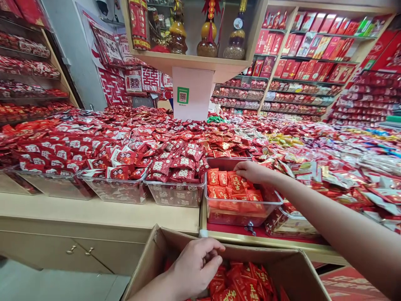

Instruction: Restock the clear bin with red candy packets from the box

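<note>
My right hand [252, 171] reaches into a clear plastic bin [241, 216] on the counter, its fingertips closed on a red packet [237, 182] with gold characters. More such packets lie in that bin. Below, my left hand [200, 261] hangs over an open cardboard box [266, 253], fingers curled and thumb near the forefinger; nothing shows between them. Inside the box are many red packets [247, 284] with gold print, partly hidden by my left hand and wrist.
Clear bins [175, 194] full of red packets line the counter edge [94, 213] to the left. Heaps of packets [338, 175] spread right and behind. A white pillar [192, 102] with a green code sign supports an overhead display case [194, 62]. Shelves [291, 46] stand behind.
</note>
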The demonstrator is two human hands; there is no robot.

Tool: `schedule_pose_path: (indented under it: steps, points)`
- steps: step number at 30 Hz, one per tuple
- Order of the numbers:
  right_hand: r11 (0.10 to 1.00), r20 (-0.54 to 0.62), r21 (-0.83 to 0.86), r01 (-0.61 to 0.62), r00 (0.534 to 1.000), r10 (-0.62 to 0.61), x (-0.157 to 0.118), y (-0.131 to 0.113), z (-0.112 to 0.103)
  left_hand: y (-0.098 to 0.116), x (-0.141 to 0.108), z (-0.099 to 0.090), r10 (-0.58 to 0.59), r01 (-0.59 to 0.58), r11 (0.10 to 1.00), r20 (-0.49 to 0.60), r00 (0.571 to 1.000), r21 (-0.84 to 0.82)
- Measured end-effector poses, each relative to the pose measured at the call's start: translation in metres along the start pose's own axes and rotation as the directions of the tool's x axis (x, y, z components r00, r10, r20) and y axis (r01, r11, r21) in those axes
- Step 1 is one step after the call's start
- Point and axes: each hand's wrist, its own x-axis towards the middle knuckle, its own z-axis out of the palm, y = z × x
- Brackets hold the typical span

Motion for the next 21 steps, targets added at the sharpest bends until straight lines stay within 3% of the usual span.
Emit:
schedule_pose_path:
  steps: [8,21]
  points:
    - [0.986,0.127,-0.074,0.149,0.982,-0.139,-0.028,0.011,-0.013,-0.004,0.000,0.002,0.006,-0.006,1.000,0.008,1.000,0.025]
    - [0.927,0.219,-0.303,0.222,0.963,-0.158,-0.038,0.004,-0.024,-0.007,0.001,0.006,0.004,-0.006,0.998,0.031,1.000,0.057]
